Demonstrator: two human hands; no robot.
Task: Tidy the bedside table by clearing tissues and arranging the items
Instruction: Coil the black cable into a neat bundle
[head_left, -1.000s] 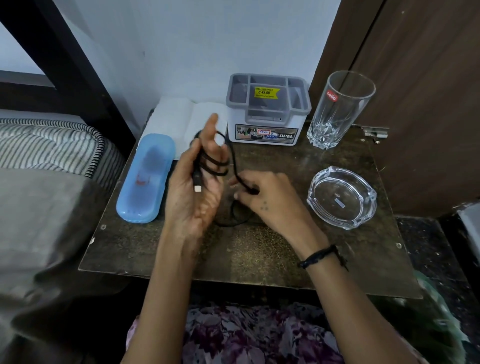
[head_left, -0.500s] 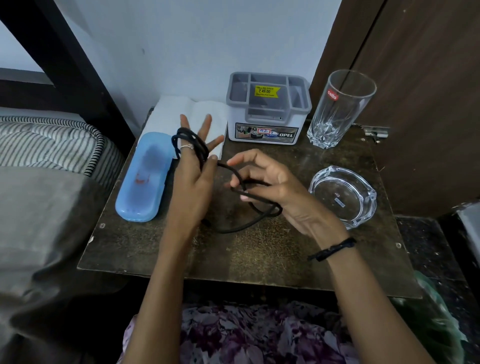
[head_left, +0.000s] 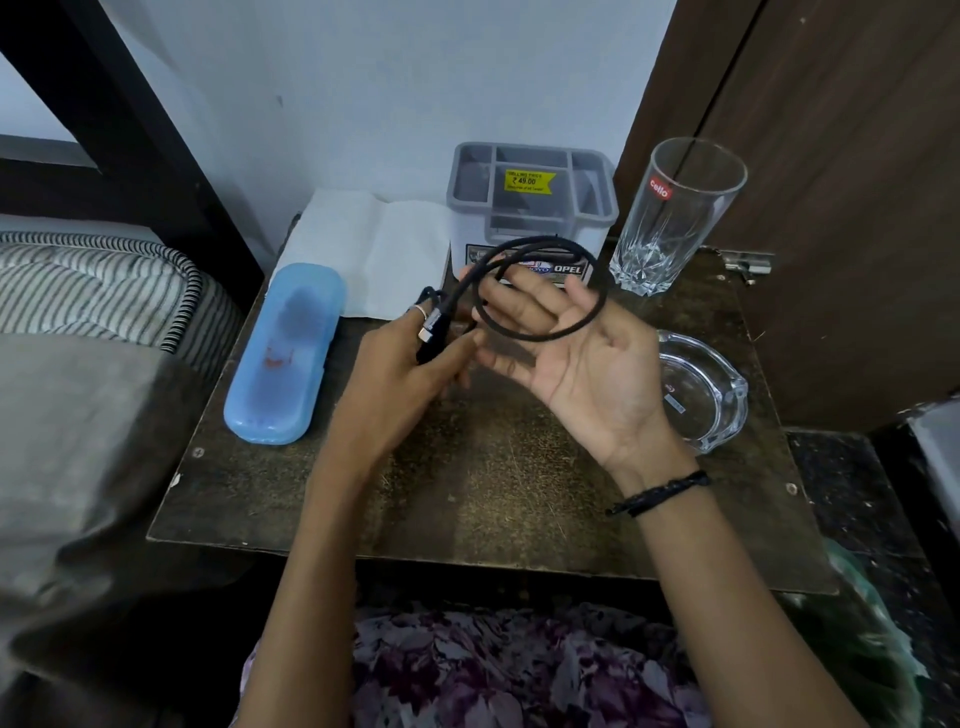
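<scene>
Above the middle of the dark bedside table (head_left: 467, 493), my left hand (head_left: 400, 374) grips the coiled part and silver plug of a black cable (head_left: 545, 244). A wide loop of that cable arcs over my right hand (head_left: 576, 364), which is held palm up with its fingers spread inside the loop. A flat white tissue (head_left: 374, 244) lies at the table's back left. Beside it stands a grey compartment organiser (head_left: 530, 208) with a yellow price sticker.
A blue plastic case (head_left: 285, 353) lies along the table's left edge, by the striped mattress (head_left: 93, 280). A tall clear glass (head_left: 675, 213) stands at the back right and a glass ashtray (head_left: 701, 389) sits right of my right hand. A brown door (head_left: 831, 182) lies behind.
My left hand closed round the coiled cable and turned its back to the camera. My right hand rolled palm up and lifted the loose loop off the table toward the organiser.
</scene>
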